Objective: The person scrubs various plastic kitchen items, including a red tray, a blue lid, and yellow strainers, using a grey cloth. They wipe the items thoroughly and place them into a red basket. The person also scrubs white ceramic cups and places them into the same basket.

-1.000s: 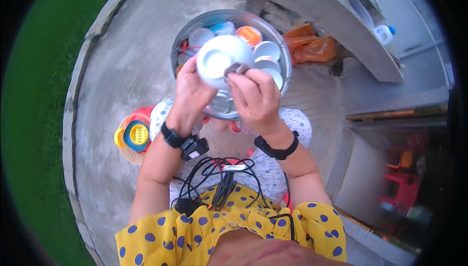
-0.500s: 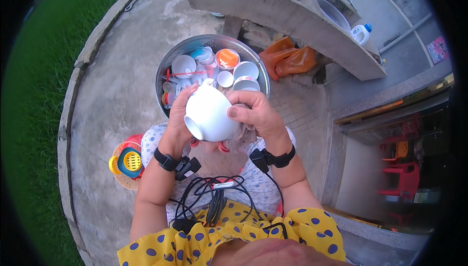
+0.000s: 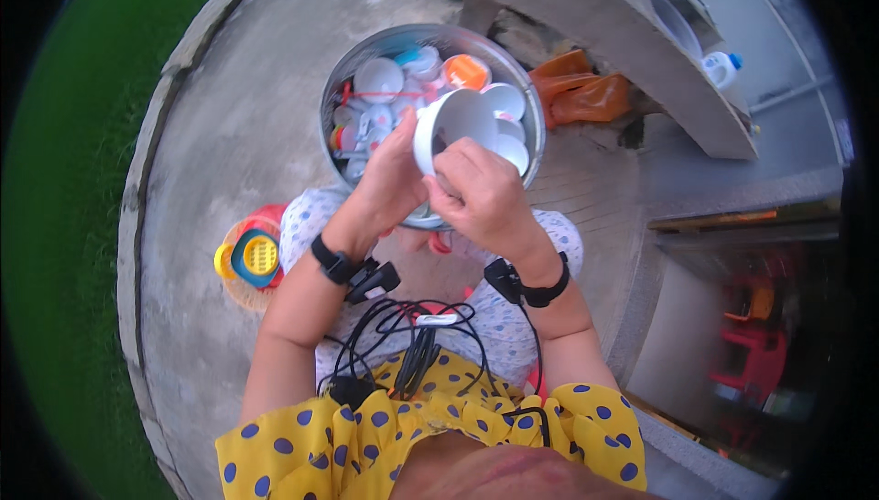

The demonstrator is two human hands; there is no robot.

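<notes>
A white bowl [image 3: 469, 115] is tilted above a round metal basin [image 3: 326, 120], its mouth turned to the right. My left hand [image 3: 396, 175] grips the bowl from its left side. My right hand [image 3: 481, 187] is closed at the near rim, with fingers bent into the bowl's mouth. A brownish patch of a mesh scrubber [image 3: 439, 146] shows by those fingertips, the rest hidden by the hand. Inside the basin are several white bowls [image 3: 378, 77], a round container with an orange top [image 3: 466, 71] and a thin red stick [image 3: 371, 94].
A raised concrete slab [image 3: 586, 24] crosses the far right, with an orange-brown bag [image 3: 586, 92] beneath it and a white bottle with a blue cap [image 3: 721, 68] beyond. A basket with yellow and teal plastic pieces [image 3: 256, 257] stands at left. Black cables [image 3: 412, 335] lie coiled on my lap.
The bowl has turned from showing its outside and foot to showing its inside. My right fingers have moved from its outer wall into its mouth. The whole view has shifted slightly.
</notes>
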